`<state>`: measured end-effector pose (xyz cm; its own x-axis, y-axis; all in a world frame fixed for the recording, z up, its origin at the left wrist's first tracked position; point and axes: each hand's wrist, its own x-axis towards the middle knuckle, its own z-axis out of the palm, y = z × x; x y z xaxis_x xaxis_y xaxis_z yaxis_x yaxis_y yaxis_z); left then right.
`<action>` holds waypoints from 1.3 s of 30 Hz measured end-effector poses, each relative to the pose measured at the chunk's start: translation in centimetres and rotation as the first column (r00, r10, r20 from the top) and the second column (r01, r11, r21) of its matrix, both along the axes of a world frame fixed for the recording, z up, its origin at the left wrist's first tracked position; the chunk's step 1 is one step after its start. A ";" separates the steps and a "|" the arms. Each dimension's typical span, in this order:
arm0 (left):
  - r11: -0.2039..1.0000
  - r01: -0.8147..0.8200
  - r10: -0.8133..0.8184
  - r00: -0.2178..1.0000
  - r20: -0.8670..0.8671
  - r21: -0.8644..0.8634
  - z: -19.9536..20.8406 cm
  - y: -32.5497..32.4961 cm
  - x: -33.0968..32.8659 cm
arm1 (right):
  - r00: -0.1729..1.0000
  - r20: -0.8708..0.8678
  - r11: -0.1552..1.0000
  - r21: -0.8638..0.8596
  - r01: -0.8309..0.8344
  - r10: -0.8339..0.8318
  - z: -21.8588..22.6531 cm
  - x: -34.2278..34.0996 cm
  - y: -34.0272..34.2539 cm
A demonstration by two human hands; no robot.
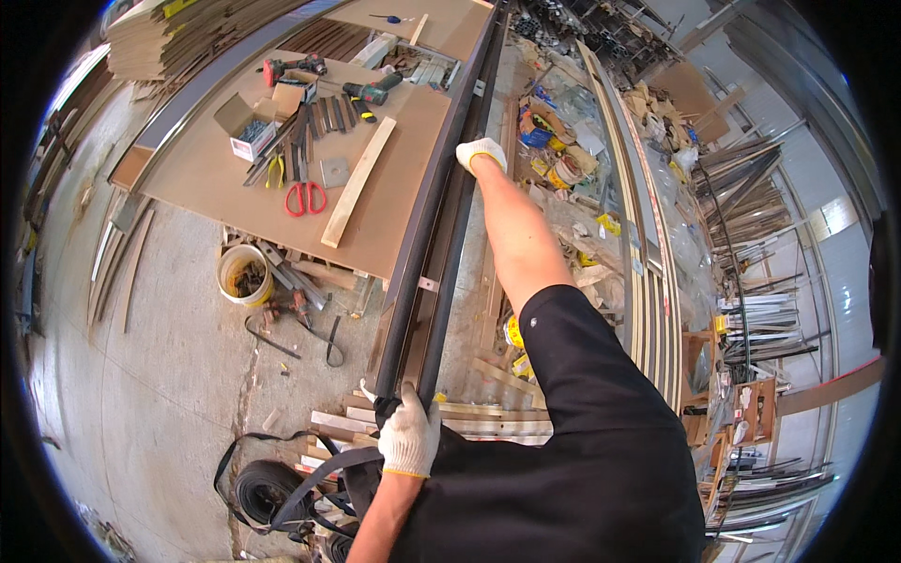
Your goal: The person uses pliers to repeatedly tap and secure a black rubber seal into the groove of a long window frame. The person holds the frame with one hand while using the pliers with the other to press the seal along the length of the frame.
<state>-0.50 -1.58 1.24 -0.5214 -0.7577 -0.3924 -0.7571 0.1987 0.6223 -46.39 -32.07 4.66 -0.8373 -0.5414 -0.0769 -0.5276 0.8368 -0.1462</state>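
A long dark metal profile point(394, 342) with a channel down its middle runs from near my body to the far edge of the head view, along the right side of a brown worktable point(225, 192). My left hand point(410, 436), in a white knit glove, is closed around its near end, with the thumb on top. My right hand point(481, 153), also gloved, reaches far forward and is closed on the profile's right edge; its fingertips are partly hidden. A small pale plate point(428, 284) sits across the channel between the hands.
The table holds red-handled scissors point(305, 199), a wood strip point(359, 183), an open box point(251, 127), pliers point(275, 172) and power drills point(374, 89). A bucket point(246, 274) and a coiled black strip point(270, 490) lie on the floor at left. Long profiles point(657, 310) and scrap stand at right.
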 end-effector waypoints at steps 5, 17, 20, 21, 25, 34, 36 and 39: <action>0.996 -0.081 0.079 0.996 -0.051 -0.024 -0.2 1.0 0.2 | 0.995 -0.061 0.992 -0.108 0.070 -0.077 -2.4 -1.6 -1.2; 0.979 -0.181 0.175 0.982 -0.066 -0.094 -0.3 1.7 0.0 | 0.990 0.007 0.974 -0.181 0.138 -0.139 -3.5 -3.7 -3.5; 0.988 -0.135 0.132 0.990 -0.049 -0.078 -0.5 1.5 0.5 | 0.989 0.026 0.968 -0.204 0.145 -0.143 -3.9 -4.4 -3.8; 0.989 -0.137 0.135 0.990 -0.037 -0.058 -0.4 1.6 0.5 | 0.986 0.029 0.964 -0.204 0.169 -0.167 -4.3 -4.8 -3.8; 0.985 -0.141 0.135 0.989 -0.063 -0.100 -0.6 1.6 0.6 | 0.982 0.060 0.957 -0.222 0.185 -0.176 -3.8 -4.7 -4.5; 0.996 -0.086 0.085 0.996 0.022 0.032 -1.5 0.7 -0.4 | 0.982 0.029 0.954 -0.233 0.189 -0.188 -3.9 -5.7 -4.4; 0.993 -0.112 0.110 0.993 0.036 0.046 -1.6 1.0 -0.3 | 0.987 0.040 0.949 -0.271 0.160 -0.155 -3.5 -4.5 -4.2; 0.992 -0.122 0.122 0.989 -0.089 0.001 -3.0 1.6 -0.4 | 0.986 -0.023 0.955 -0.254 0.151 -0.162 -3.0 -4.5 -3.7</action>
